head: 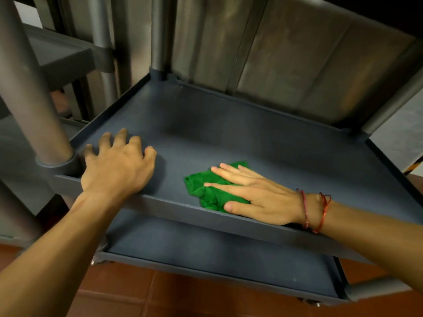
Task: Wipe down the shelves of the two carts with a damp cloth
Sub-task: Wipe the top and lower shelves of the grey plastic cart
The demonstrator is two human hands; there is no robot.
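1. Post (pixel 34 99) stands far left, at shelf (pixel 229 133) corner.
2. Left grip (pixel 116 165) rests over shelf's front rim, fingers loosely spread, holding nothing.
3. Cloth (pixel 201 186), green, lies on shelf, just below centre.
4. Right grip (pixel 251 195) presses it, fingers straight.

- Green cloth (pixel 201 186): the right hand (pixel 256 195) is lying flat on it and covering its near-right part, so only the bunched left end is showing.
- Both forearms: the left is running out of view at the bottom-left corner, the right at the right edge.
- Lower shelf (pixel 206 248): the middle shelf (pixel 174 205) is hiding its far part.
- Castors (pixel 311 302): these are showing only as small bright blurs under the lower shelf.
- Second cart (pixel 59 53): the left edge is cutting it off, and a post (pixel 29 94) is standing across it.
- Pale rounded object (pixel 60 102) behind that post: it is blurring past telling.
- Top shelf (pixel 377 10): the upper right corner is cropping it.
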